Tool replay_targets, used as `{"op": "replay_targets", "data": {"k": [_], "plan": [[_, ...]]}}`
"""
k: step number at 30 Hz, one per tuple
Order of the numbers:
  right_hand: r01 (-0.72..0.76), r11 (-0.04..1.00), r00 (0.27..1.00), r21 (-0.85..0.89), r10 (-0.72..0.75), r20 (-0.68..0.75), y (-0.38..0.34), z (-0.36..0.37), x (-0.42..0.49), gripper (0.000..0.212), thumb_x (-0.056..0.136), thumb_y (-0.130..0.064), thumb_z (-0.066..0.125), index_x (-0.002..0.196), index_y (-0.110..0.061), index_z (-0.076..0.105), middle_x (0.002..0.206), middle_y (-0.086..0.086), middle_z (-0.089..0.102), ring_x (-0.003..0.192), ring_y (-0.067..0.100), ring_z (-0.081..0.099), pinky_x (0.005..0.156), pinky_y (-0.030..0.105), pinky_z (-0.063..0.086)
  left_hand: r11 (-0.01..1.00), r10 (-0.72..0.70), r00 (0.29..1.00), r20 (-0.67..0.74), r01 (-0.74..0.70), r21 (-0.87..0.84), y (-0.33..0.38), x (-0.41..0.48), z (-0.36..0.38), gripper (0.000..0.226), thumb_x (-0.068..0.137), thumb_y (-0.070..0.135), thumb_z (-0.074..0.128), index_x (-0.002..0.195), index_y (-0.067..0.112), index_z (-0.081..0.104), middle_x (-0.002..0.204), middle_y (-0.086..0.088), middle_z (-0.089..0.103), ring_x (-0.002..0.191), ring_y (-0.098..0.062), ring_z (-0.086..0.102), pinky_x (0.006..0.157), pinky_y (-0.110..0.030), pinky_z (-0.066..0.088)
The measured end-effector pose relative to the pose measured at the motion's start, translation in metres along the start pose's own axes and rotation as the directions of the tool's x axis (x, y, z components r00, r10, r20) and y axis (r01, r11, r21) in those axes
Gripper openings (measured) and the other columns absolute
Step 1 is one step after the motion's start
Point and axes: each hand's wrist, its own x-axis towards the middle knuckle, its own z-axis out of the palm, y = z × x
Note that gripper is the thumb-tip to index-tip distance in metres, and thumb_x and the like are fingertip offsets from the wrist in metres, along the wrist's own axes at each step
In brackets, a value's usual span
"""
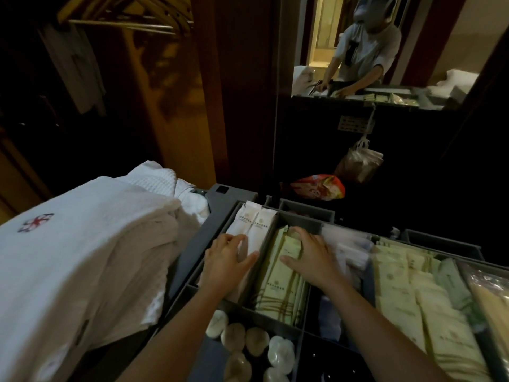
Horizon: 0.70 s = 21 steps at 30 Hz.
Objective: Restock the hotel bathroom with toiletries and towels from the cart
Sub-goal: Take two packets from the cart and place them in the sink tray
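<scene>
A grey divided tray [300, 220] on top of the cart holds toiletries. My left hand [224, 260] reaches into the far-left compartment and closes around a white packet [254, 224] there. My right hand [308, 256] lies flat, fingers spread, on a stack of pale green packets [278, 288] in the adjoining compartment. Round wrapped soaps [256, 337] fill the compartment nearest me. More pale yellow and green packets [407, 293] lie in the compartments to the right. Folded white towels [82, 260] with a red emblem are piled on the cart's left side.
A mirror [385, 45] ahead reflects a person bent over the cart. A red-orange bag [319, 187] and a hanging clear bag [358, 164] sit beyond the tray. At upper left, a dark wardrobe holds wooden hangers [124, 15] and a white robe [74, 64].
</scene>
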Motion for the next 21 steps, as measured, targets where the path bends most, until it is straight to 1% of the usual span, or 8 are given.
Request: {"op": "replay_targets", "data": {"k": [4, 8, 12, 14, 16, 17, 19, 21], "plan": [[-0.078, 0.996, 0.997, 0.042, 0.077, 0.004, -0.002, 0.001, -0.001, 0.07, 0.074, -0.05, 0.069, 0.135, -0.031, 0.039, 0.129, 0.003, 0.05, 0.125, 0.024, 0.04, 0.105, 0.042, 0.034, 0.998, -0.042, 0.999, 0.033, 0.041, 0.046, 0.0, 0.003, 0.003, 0.049, 0.082, 0.059, 0.051, 0.12, 0.029, 0.046, 0.125, 0.003, 0.043, 0.118, -0.017, 0.04, 0.1, -0.036, 0.028], [-0.166, 0.98, 0.986, 0.112, 0.166, 0.007, -0.002, 0.004, -0.001, 0.06, 0.074, -0.053, 0.069, 0.126, -0.035, 0.046, 0.109, 0.0, 0.045, 0.114, 0.027, 0.048, 0.098, 0.041, 0.042, 0.992, -0.046, 0.997, 0.054, 0.039, 0.122, -0.001, 0.005, 0.005, 0.046, 0.078, 0.064, 0.052, 0.105, 0.027, 0.051, 0.121, 0.004, 0.041, 0.116, -0.017, 0.038, 0.099, -0.035, 0.027], [-0.146, 0.958, 0.989, 0.248, 0.146, 0.02, 0.001, 0.003, 0.001, 0.055, 0.076, -0.039, 0.073, 0.123, -0.031, 0.047, 0.111, -0.001, 0.052, 0.109, 0.021, 0.053, 0.093, 0.043, 0.047, 0.996, -0.038, 0.997, 0.061, 0.033, 0.078, -0.002, 0.006, 0.005, 0.04, 0.076, 0.064, 0.056, 0.078, 0.024, 0.051, 0.109, 0.009, 0.038, 0.108, -0.014, 0.038, 0.091, -0.03, 0.023], [-0.169, 0.892, 0.985, 0.419, 0.165, 0.047, 0.0, 0.001, 0.0, 0.05, 0.077, -0.028, 0.074, 0.119, -0.031, 0.046, 0.108, -0.002, 0.058, 0.096, 0.01, 0.059, 0.079, 0.033, 0.054, 0.999, -0.041, 0.997, 0.073, 0.039, 0.034, -0.002, 0.006, 0.003, 0.04, 0.075, 0.061, 0.058, 0.07, 0.023, 0.046, 0.105, 0.012, 0.036, 0.106, -0.012, 0.037, 0.088, -0.028, 0.019], [-0.189, 0.821, 0.981, 0.539, 0.18, 0.071, -0.004, 0.0, -0.003, 0.043, 0.08, -0.022, 0.072, 0.113, -0.031, 0.047, 0.099, -0.008, 0.061, 0.083, -0.001, 0.06, 0.061, 0.017, 0.051, 0.999, -0.037, 0.997, 0.074, 0.036, 0.012, -0.001, 0.006, 0.003, 0.038, 0.076, 0.058, 0.06, 0.075, 0.021, 0.052, 0.106, 0.014, 0.035, 0.106, -0.01, 0.037, 0.088, -0.027, 0.018], [-0.191, 0.802, 0.981, 0.566, 0.182, 0.073, -0.004, 0.0, -0.004, 0.036, 0.081, -0.021, 0.071, 0.109, -0.029, 0.05, 0.096, -0.009, 0.063, 0.081, -0.002, 0.061, 0.058, 0.015, 0.049, 1.0, -0.03, 0.997, 0.07, 0.029, 0.009, -0.001, 0.006, 0.003, 0.037, 0.077, 0.057, 0.06, 0.082, 0.02, 0.056, 0.107, 0.014, 0.035, 0.107, -0.01, 0.037, 0.089, -0.027, 0.018], [-0.185, 0.774, 0.981, 0.606, 0.18, 0.069, -0.004, -0.003, -0.006, 0.02, 0.084, -0.018, 0.069, 0.099, -0.026, 0.058, 0.095, -0.004, 0.068, 0.079, 0.003, 0.064, 0.059, 0.016, 0.05, 1.0, -0.011, 0.998, 0.058, 0.012, -0.014, -0.001, 0.005, 0.002, 0.037, 0.079, 0.053, 0.061, 0.095, 0.02, 0.059, 0.11, 0.013, 0.037, 0.107, -0.009, 0.036, 0.093, -0.027, 0.019], [-0.18, 0.755, 0.981, 0.631, 0.182, 0.062, -0.006, -0.008, -0.009, 0.011, 0.085, -0.016, 0.067, 0.09, -0.025, 0.063, 0.091, -0.002, 0.07, 0.078, 0.006, 0.066, 0.061, 0.018, 0.051, 0.996, 0.001, 0.999, 0.042, 0.003, -0.086, 0.001, 0.003, 0.0, 0.035, 0.081, 0.048, 0.062, 0.1, 0.019, 0.057, 0.112, 0.01, 0.041, 0.106, -0.009, 0.038, 0.098, -0.03, 0.023]]}}
